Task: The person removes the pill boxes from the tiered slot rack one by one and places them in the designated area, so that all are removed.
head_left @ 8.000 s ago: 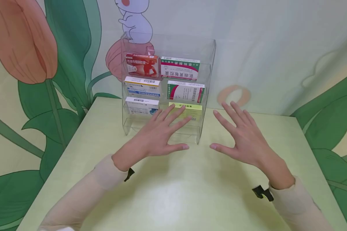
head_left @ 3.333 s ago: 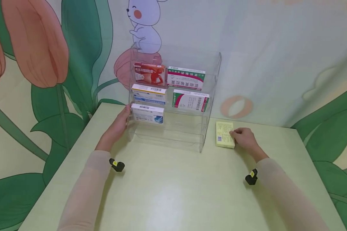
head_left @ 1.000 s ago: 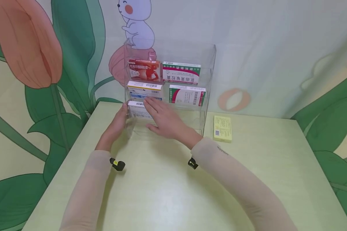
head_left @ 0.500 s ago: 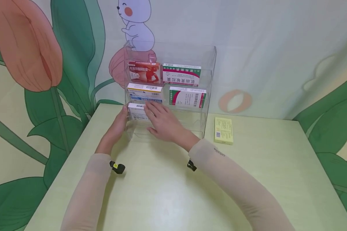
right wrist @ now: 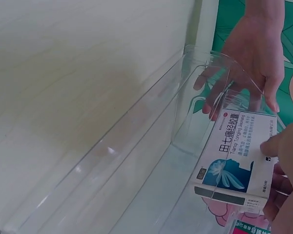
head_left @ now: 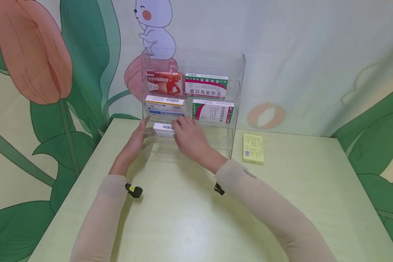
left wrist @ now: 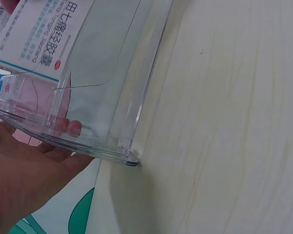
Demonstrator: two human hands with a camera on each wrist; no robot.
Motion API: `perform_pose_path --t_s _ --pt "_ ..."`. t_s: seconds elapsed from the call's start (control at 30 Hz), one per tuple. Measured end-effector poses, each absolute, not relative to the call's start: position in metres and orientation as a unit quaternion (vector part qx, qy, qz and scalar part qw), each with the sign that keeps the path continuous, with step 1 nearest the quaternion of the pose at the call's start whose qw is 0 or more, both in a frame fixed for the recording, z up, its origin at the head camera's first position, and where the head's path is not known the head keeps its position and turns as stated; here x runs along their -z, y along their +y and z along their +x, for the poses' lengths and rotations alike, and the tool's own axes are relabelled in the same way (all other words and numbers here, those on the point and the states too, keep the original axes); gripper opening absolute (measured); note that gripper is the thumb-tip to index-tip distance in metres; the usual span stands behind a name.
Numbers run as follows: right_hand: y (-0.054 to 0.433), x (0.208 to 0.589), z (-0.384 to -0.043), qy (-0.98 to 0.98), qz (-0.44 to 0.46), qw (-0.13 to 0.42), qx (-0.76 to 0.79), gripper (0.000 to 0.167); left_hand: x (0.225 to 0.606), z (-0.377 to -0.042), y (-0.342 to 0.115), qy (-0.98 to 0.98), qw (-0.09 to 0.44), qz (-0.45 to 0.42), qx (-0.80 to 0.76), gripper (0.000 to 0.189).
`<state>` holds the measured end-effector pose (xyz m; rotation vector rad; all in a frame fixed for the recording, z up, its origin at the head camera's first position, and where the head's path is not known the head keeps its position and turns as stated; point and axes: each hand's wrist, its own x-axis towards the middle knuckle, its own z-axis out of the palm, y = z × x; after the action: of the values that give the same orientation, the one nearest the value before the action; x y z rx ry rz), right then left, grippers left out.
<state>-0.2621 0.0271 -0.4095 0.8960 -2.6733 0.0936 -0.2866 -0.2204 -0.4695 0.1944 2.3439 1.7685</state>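
A clear acrylic display rack stands on the table and bears medicine boxes in tiers. My left hand holds its left side wall; in the left wrist view, fingertips show through the plastic. On the lowest filled tier is a white medicine box with a blue picture. My right hand pinches this box by its right end, and in the right wrist view the thumb presses its front while fingers reach behind. In the head view the hand covers the box's right part.
A yellow medicine box lies flat on the table, right of the rack. Above are a red box, two green-and-white boxes, one being the upper box, and a blue-and-white box. A printed curtain hangs behind.
The yellow box went from the rack to the table. The left hand took hold of the rack. The right hand moved to the white box, gripped it and shifted it slightly right.
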Motion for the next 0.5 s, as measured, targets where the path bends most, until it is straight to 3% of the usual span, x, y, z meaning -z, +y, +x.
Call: perform_pose_path --t_s 0.2,0.5 --pt "0.036 0.401 -0.263 -0.935 0.319 0.147 -0.039 0.034 0.469 -0.287 -0.219 0.796 0.100 0.062 -0.593 0.070" --pt "0.077 0.372 -0.254 -0.928 0.320 0.119 -0.151 0.031 0.470 -0.288 -0.220 0.799 0.111 0.044 -0.589 0.071"
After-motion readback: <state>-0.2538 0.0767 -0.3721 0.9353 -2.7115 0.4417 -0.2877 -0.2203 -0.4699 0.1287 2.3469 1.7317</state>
